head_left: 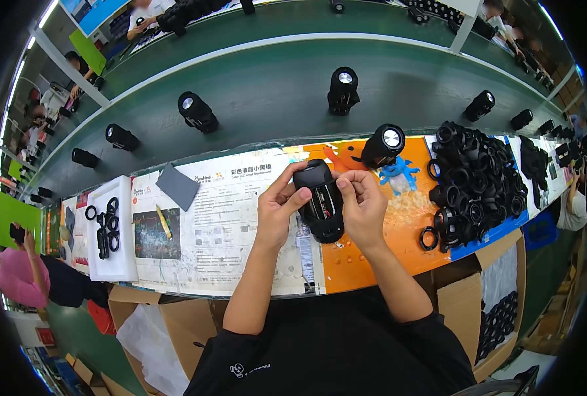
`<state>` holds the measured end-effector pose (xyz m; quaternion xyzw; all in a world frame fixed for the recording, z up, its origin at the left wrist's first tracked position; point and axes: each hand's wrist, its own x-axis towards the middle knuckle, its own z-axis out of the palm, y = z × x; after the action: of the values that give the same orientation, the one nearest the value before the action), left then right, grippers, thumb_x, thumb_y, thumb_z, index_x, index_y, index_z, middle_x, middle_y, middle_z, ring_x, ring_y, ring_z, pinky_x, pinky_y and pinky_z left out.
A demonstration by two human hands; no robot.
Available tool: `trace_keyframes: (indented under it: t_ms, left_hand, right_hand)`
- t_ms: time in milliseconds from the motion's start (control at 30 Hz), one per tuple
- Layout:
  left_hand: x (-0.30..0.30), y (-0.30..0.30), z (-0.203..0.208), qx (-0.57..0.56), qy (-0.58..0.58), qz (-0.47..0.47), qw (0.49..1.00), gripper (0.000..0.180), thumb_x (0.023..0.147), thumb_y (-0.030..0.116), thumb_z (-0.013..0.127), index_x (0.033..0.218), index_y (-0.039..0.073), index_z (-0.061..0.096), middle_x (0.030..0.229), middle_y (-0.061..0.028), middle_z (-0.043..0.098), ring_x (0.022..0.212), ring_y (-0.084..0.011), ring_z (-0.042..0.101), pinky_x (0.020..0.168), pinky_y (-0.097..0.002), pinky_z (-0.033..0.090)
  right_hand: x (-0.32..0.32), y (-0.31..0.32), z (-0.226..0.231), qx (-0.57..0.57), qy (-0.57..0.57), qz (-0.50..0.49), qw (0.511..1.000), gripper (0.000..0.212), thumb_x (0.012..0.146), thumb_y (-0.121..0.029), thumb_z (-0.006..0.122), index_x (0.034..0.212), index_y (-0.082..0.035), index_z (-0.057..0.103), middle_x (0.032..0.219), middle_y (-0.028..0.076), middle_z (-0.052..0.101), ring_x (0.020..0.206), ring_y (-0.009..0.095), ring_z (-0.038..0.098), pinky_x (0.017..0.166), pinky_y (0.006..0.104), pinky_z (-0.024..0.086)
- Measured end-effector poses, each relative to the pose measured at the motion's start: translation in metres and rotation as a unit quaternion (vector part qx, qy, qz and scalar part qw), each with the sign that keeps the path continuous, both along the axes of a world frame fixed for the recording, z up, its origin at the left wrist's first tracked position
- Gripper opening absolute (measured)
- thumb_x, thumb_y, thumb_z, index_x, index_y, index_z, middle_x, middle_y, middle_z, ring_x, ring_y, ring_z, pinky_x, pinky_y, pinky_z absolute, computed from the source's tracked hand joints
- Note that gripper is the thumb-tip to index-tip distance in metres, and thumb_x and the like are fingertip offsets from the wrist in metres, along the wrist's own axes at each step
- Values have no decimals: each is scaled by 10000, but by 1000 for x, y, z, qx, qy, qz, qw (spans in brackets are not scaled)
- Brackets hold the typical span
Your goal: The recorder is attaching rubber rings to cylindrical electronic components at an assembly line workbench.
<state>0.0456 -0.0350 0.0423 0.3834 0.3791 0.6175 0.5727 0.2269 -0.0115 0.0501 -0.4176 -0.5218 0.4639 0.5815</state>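
Note:
Between my hands, over the bench, is a black portable speaker (318, 198), cylindrical, its rounded end pointing away from me and a printed panel facing up. My left hand (281, 206) grips its left side, with the thumb on top near the upper end. On the opposite side, my right hand (361, 204) pinches the edge with thumb and bent fingers; what lies under those fingertips is hidden. Just beyond the right hand stands another black speaker (382, 146) with a round silver end. The work surface below is covered by a white printed sheet (234, 231) and an orange one (353, 264).
A heap of black rings (478, 191) fills the bench's right side. At left lie a white foam tray (123, 254) with black rings, a grey cloth (178, 187) and a yellow pen-like tool (164, 222). Speakers stand along the green conveyor (267, 99). Cardboard boxes (461, 307) flank me; co-workers sit around.

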Motion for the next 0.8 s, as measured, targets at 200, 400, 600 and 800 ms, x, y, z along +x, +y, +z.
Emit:
trace_keyframes:
  t_ms: [200, 400, 600, 800]
  left_hand:
    - [5, 0, 2, -64, 6, 18, 998, 795, 989, 168, 877, 1658, 79, 457, 1324, -169, 767, 1182, -173, 729, 1066, -305, 552]
    - [1, -15, -3, -33, 107, -90, 990, 1165, 832, 109, 999, 1691, 119, 213, 1514, -220, 583, 1311, -266, 673, 1081, -394, 594]
    - [-41, 50, -2, -70, 160, 33, 984, 690, 912, 192, 917, 1481, 68, 548, 1313, -141, 703, 1243, -236, 683, 1003, -392, 589]
    - [-53, 172, 26, 90, 509, 233, 824, 504, 927, 252, 873, 1366, 67, 707, 1275, -192, 712, 1163, -379, 704, 1061, -432, 563]
  right_hand:
    - [-3, 2, -13, -37, 42, 0, 998, 139, 1141, -129, 690, 1177, -5, 640, 1138, 79, 771, 965, 53, 672, 852, 203, 535]
    - [-7, 16, -33, -71, 94, -42, 992, 147, 1143, -143, 686, 1183, -11, 635, 1133, 75, 762, 984, 87, 705, 874, 240, 565]
    - [10, 9, -2, -8, -4, -20, 1000, 160, 1131, -149, 688, 1212, -12, 671, 1124, 75, 759, 993, 137, 723, 890, 291, 589]
    - [74, 34, 32, 228, -298, -199, 905, 322, 1027, -118, 792, 1306, -3, 679, 1304, 154, 716, 1211, 292, 677, 1023, 402, 552]
